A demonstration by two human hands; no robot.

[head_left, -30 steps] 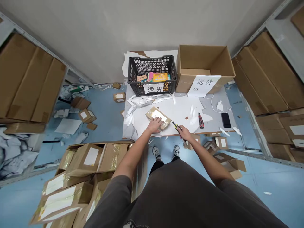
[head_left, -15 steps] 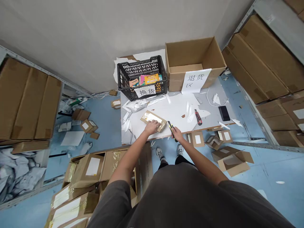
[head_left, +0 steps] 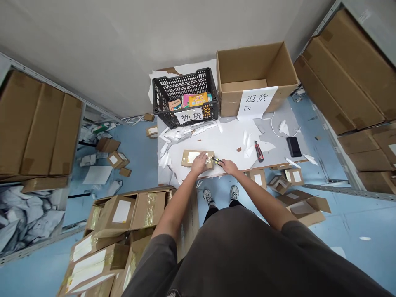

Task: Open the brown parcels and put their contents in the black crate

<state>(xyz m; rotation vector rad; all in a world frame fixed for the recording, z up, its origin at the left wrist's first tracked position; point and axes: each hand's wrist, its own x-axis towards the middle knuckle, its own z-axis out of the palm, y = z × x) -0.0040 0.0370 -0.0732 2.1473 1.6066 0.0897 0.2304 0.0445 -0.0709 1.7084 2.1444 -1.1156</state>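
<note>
A small taped cardboard box (head_left: 186, 158) with a white label lies on the table (head_left: 225, 142). My left hand (head_left: 199, 163) presses on its top near the right end, fingers resting on the cardboard; the far fingertips are hard to make out. In my right hand (head_left: 229, 166) is a yellow and black utility knife (head_left: 218, 160), its tip at the right end of the box. Another utility knife, red and black (head_left: 259, 151), lies on the table to the right.
Behind the box stand a black plastic crate (head_left: 185, 99) of booklets and a large open carton (head_left: 229, 101) with a paper sign. A phone (head_left: 293, 147) and paper scraps lie at right. Cartons (head_left: 120, 214) are piled low left; shelves of boxes (head_left: 46, 128) flank both sides.
The small box has turned so its long side lies along the table. My right hand has brought the utility knife from beside the box up to its right end.
</note>
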